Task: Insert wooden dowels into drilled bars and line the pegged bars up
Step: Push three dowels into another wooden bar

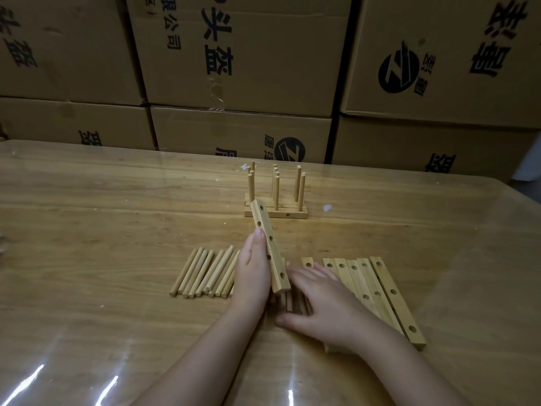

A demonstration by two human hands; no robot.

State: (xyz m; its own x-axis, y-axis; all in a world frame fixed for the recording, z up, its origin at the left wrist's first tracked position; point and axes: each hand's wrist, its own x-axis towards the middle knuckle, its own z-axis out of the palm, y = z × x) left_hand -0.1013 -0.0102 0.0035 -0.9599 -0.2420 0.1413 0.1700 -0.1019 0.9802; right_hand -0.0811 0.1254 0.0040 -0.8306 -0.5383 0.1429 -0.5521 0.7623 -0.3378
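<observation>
Head view: pegged bars [276, 210] lined up; left hand [253, 273] grips empty bar [272, 248], right hand [325, 300] flat; loose dowels [205, 273], spare bars [380, 291] remain.

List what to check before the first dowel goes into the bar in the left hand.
1. Left hand's grip on the bar: ok, held tilted.
2. Bar's holes showing and empty: ok.
3. Loose dowels beside the left hand: ok.
4. Dowel in the right hand: not ok, it lies open, holding none.
5. Dowel fit in the holes: cannot tell.
</observation>
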